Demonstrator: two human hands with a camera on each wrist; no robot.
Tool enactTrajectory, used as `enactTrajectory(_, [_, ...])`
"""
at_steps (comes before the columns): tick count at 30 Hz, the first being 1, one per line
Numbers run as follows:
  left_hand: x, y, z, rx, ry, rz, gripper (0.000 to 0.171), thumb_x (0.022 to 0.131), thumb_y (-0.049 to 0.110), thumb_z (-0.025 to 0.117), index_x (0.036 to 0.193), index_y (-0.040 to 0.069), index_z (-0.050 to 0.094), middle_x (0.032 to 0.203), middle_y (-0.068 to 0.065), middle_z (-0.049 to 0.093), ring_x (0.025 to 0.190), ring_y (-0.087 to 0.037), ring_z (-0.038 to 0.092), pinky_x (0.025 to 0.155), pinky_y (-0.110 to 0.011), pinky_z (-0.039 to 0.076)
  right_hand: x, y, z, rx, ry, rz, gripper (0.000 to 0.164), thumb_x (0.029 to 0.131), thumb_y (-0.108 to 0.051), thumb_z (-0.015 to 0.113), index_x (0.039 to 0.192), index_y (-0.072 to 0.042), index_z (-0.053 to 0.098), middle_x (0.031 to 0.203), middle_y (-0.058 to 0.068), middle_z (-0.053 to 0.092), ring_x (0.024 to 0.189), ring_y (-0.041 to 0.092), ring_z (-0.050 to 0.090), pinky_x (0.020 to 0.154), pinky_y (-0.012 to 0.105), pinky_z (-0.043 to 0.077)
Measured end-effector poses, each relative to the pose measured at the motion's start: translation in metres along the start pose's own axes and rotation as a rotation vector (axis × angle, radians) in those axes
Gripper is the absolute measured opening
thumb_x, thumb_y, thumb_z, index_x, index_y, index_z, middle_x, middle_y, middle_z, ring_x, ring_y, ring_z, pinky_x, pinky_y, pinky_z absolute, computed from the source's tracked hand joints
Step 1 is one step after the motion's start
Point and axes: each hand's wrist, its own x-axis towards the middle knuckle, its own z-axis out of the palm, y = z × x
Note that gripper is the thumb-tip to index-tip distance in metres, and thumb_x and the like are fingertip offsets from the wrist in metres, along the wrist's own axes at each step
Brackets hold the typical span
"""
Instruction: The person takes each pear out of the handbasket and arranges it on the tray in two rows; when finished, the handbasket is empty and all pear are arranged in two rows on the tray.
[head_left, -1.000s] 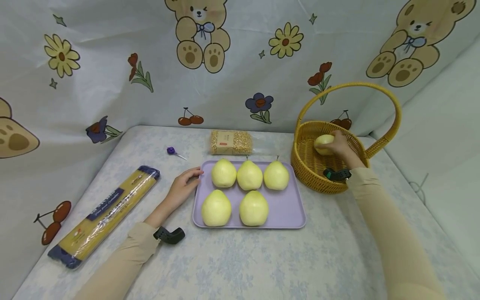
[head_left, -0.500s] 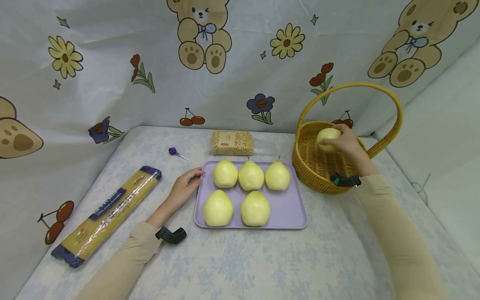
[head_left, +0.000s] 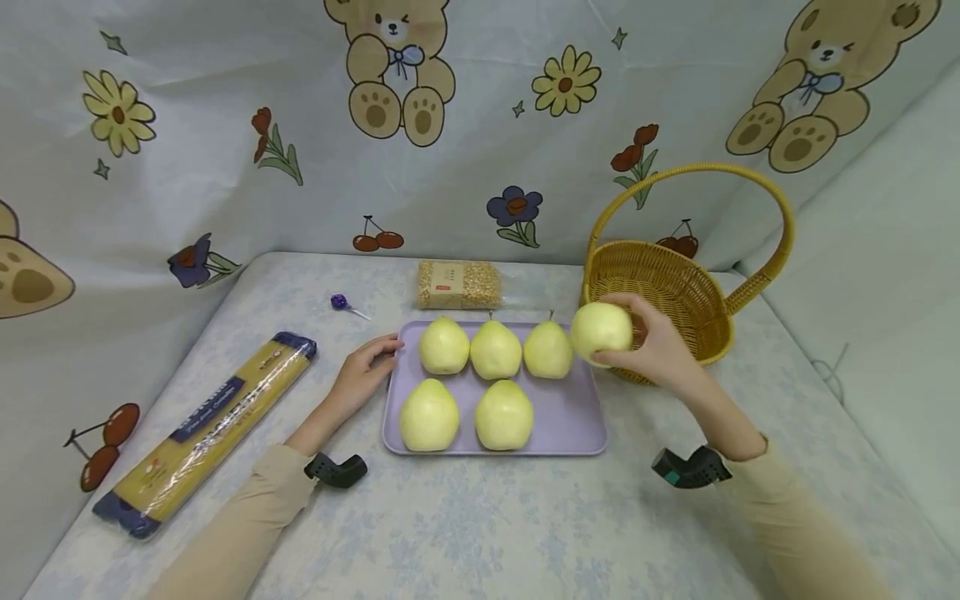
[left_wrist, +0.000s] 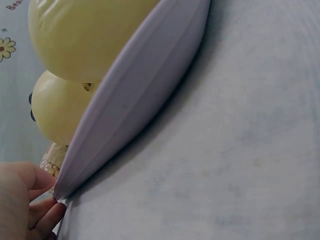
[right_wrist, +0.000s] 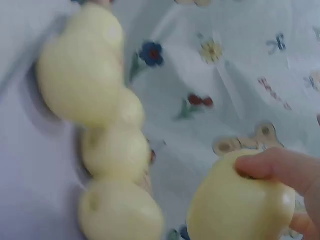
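In the head view my right hand [head_left: 660,346] grips a pale yellow pear [head_left: 602,327] above the right back corner of the lilac tray [head_left: 566,429], in front of the basket. Its thumb lies over the pear [right_wrist: 240,200] in the right wrist view. My left hand [head_left: 363,375] holds the left rim of the tray; the left wrist view has the tray's edge [left_wrist: 125,95] between its fingertips. Several more pears [head_left: 495,350] stand on the tray in two rows, three at the back and two in front, with a gap at the front right.
A yellow wicker basket [head_left: 716,329] with a tall handle stands right of the tray. Behind the tray lies a bag of corn kernels [head_left: 459,285]. A purple lollipop [head_left: 341,302] and a long noodle packet [head_left: 210,433] lie to the left.
My right hand has lifted the pear out of the basket and carried it left and nearer, over the tray's edge. The left hand has stayed at the tray's rim.
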Motion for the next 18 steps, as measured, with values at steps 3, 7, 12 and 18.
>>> enactTrajectory(3, [0.0,-0.001,0.002,-0.008,-0.001,0.006,0.031,0.096,0.013,0.055,0.126,0.006,0.06,0.145,-0.013,0.047,0.138,-0.03,0.039,0.117,-0.046,0.029,-0.017,0.0,0.021,0.038,-0.081,-0.061,0.07,0.07,-0.002,0.08,0.132,-0.004,0.048,0.132,0.015,0.051,0.101,-0.002,0.053,0.081,0.018,0.051])
enactTrajectory(7, [0.0,-0.001,0.002,-0.011,-0.001,0.004,0.031,0.096,0.012,0.055,0.126,0.005,0.06,0.145,-0.013,0.047,0.138,-0.03,0.039,0.117,-0.046,0.029,-0.037,0.005,0.04,0.002,-0.16,-0.109,0.068,0.069,-0.005,0.081,0.13,-0.006,0.05,0.132,0.013,0.052,0.109,0.0,0.049,0.088,0.026,0.049])
enactTrajectory(12, [0.001,0.001,0.0,0.0,-0.005,0.005,0.032,0.096,0.012,0.054,0.126,0.005,0.059,0.145,-0.014,0.046,0.138,-0.032,0.039,0.117,-0.048,0.028,-0.048,0.016,0.056,0.006,-0.239,-0.13,0.067,0.068,-0.007,0.081,0.128,-0.01,0.052,0.132,0.012,0.052,0.113,0.008,0.048,0.086,0.035,0.05])
enactTrajectory(18, [0.001,0.001,-0.001,0.002,-0.004,-0.008,0.032,0.095,0.012,0.055,0.126,0.005,0.059,0.145,-0.015,0.047,0.138,-0.032,0.039,0.116,-0.048,0.029,-0.047,0.029,0.07,-0.032,-0.219,-0.201,0.067,0.065,-0.008,0.083,0.125,-0.005,0.054,0.131,0.018,0.053,0.114,0.013,0.049,0.081,0.026,0.049])
